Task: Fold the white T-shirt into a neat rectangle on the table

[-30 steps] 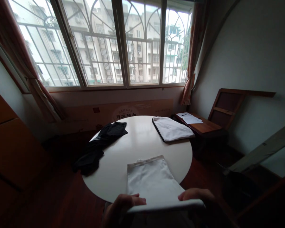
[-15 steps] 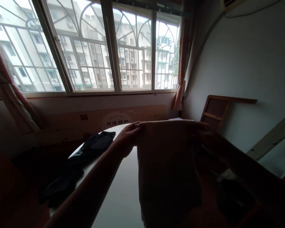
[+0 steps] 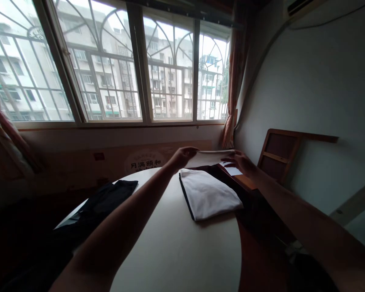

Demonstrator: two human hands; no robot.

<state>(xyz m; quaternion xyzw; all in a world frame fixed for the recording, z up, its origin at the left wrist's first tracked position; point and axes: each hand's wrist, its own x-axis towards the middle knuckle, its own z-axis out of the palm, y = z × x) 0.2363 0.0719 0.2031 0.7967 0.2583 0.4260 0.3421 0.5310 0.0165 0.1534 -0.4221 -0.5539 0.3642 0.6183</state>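
Observation:
Beyond the far edge of the white folded garment, both my hands hold a pale folded cloth [image 3: 211, 158] stretched level between them, seen nearly edge-on. My left hand [image 3: 184, 156] is closed on its left end. At the right end, the fingers of my right hand [image 3: 240, 160] grip the other corner. Just below lies the white folded garment [image 3: 211, 192] on the round white table [image 3: 170, 251], with a dark layer showing along its left edge. What kind of garment the held cloth is, I cannot tell.
Dark clothes [image 3: 109, 198] lie on the table's left side. White paper [image 3: 232, 169] rests on a brown surface past my right hand. A wooden-framed panel [image 3: 280, 154] leans near the right wall. Barred windows [image 3: 170, 69] and curtains [image 3: 229, 101] stand behind.
The held cloth hung broad and long in front of me; now it is farther away and nearly flat. Both hands moved away and closer together, and the white folded garment on the table came into view.

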